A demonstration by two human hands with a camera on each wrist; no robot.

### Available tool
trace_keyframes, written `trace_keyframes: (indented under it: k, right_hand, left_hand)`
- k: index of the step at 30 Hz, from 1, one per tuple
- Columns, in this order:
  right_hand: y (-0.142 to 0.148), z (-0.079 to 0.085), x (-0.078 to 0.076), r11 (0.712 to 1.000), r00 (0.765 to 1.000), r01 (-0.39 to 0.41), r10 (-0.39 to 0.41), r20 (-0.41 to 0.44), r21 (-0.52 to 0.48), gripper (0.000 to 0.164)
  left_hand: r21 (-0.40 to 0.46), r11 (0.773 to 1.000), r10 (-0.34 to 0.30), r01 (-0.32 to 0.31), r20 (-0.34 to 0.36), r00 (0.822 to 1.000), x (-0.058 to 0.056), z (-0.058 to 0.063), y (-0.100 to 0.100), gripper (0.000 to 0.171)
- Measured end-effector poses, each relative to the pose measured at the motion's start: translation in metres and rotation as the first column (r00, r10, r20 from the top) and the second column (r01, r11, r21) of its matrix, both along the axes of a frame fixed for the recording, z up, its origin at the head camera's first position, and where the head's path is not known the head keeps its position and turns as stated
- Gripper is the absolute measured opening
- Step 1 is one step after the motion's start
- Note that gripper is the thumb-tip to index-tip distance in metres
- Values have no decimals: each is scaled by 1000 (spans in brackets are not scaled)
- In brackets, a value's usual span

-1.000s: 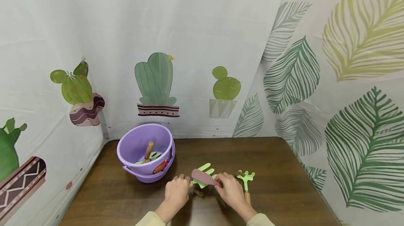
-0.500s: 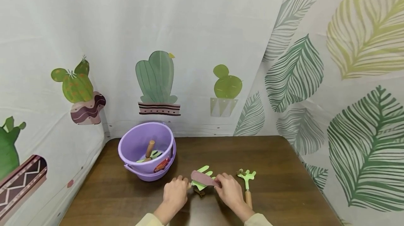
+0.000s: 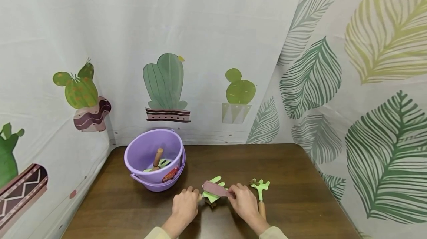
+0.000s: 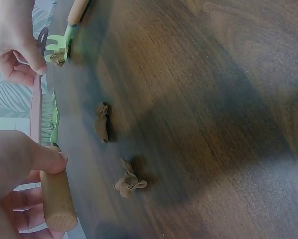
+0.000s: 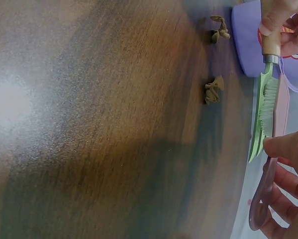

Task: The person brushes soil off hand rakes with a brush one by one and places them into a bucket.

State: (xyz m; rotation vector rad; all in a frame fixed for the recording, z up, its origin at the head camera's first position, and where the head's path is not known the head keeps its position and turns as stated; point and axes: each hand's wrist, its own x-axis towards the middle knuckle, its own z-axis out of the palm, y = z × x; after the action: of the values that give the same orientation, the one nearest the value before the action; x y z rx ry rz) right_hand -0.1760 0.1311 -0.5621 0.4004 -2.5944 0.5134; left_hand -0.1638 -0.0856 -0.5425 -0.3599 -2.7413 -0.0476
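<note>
Right wrist, brush (image 5: pixel 281 107) btwn R fingers (image 5: pixel 289 183)

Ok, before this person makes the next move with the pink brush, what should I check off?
1. Left hand grips the green rake by its wooden handle: ok.
2. Right hand holds the pink brush by its handle: ok.
3. Bristles face the held rake's head: ok.
4. Held rake's head is fully clean: cannot tell; the brush covers part of it.
5. Tabletop below the tools is free of brown crumpled pieces: not ok; two lie there.
6. Second rake has nothing at its prongs: not ok; a brown clump is there.
</note>
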Motion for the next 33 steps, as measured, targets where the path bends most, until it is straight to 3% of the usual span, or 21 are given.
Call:
trace_keyframes:
  k: [18,24,28,33]
  right_hand:
    - [4,-1,2,999,999,36,-36,11,-6,23]
    - [7,-3,-1,1000,999,16,-17,-38,-15,23]
    - [19,-5,-4,998,997,70,-70,-36,-10,21]
    - [36,-4,-4,991,990,134,-133,45,-20,21]
  left_hand:
    - [-3,1000,-10,10,-13,1000,1,-1,0,22]
    - [-3,1000,-10,10,5,1000,1,-1,-4,24]
    - [3,1000,10,-10,9,1000,2,-3,-10,26]
    - [-3,1000,29,-29,-4,1000,2,-5,-17,25]
